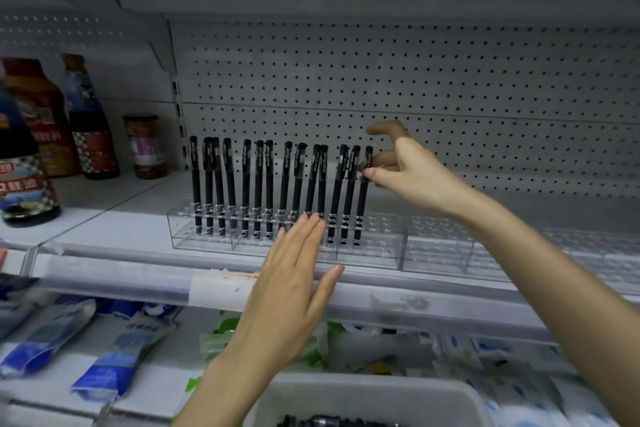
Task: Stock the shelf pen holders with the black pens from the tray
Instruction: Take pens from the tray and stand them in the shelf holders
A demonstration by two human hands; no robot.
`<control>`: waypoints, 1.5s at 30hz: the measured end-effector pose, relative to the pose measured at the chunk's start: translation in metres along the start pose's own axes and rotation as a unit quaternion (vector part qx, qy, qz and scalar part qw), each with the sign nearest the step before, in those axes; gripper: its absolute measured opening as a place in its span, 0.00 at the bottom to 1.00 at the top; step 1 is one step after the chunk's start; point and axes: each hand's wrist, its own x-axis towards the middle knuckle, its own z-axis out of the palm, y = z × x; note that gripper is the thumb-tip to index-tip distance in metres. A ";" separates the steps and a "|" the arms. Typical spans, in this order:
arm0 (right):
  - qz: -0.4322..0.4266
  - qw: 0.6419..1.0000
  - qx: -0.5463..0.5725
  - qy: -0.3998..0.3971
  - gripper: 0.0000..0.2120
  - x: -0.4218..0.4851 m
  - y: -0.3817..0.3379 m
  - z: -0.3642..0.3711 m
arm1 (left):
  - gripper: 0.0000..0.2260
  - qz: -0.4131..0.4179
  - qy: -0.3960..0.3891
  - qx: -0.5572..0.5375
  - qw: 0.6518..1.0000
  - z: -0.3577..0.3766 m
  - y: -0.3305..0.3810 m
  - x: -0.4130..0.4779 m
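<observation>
Black pens [246, 177]: upright row in clear holder [374, 248]
Right hand [412, 173]: pinching rightmost pen [362, 204]
Left hand [294, 288]: flat, fingers straight, at holder

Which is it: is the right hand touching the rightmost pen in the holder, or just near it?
Touching. The head view shows the right hand pinching the rightmost pen near its top, between thumb and finger.
</observation>
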 end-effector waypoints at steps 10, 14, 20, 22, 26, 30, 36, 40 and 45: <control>-0.024 0.997 -0.070 -0.004 0.29 -0.064 -0.001 -0.005 | 0.29 0.045 0.044 -0.013 0.998 -0.008 0.011 -0.021; -0.024 0.993 -0.108 -0.037 0.33 -0.099 0.001 0.001 | 0.29 0.041 0.041 -0.030 0.998 -0.011 0.016 -0.046; -0.054 0.986 -0.117 -0.104 0.32 -0.159 0.020 0.035 | 0.28 0.024 0.001 -0.048 0.999 0.007 0.013 -0.104; -0.056 0.983 -0.111 -0.135 0.32 -0.177 0.037 0.056 | 0.28 0.008 -0.023 -0.066 0.998 0.020 0.010 -0.122; -0.006 0.971 -0.092 -0.222 0.28 -0.211 0.079 0.101 | 0.30 -0.052 -0.061 -0.081 0.994 0.043 -0.001 -0.158; 0.037 0.954 -0.086 -0.286 0.20 -0.237 0.115 0.141 | 0.32 -0.113 -0.099 -0.059 0.987 0.062 -0.019 -0.187; 0.027 0.943 -0.084 -0.321 0.14 -0.251 0.136 0.179 | 0.33 -0.163 -0.137 -0.051 0.976 0.073 -0.035 -0.209; 0.011 0.936 -0.057 -0.346 0.12 -0.251 0.132 0.200 | 0.33 -0.188 -0.136 -0.061 0.971 0.078 -0.039 -0.214; 0.000 0.921 -0.042 -0.388 0.10 -0.252 0.128 0.220 | 0.32 -0.192 -0.126 -0.077 0.970 0.080 -0.040 -0.220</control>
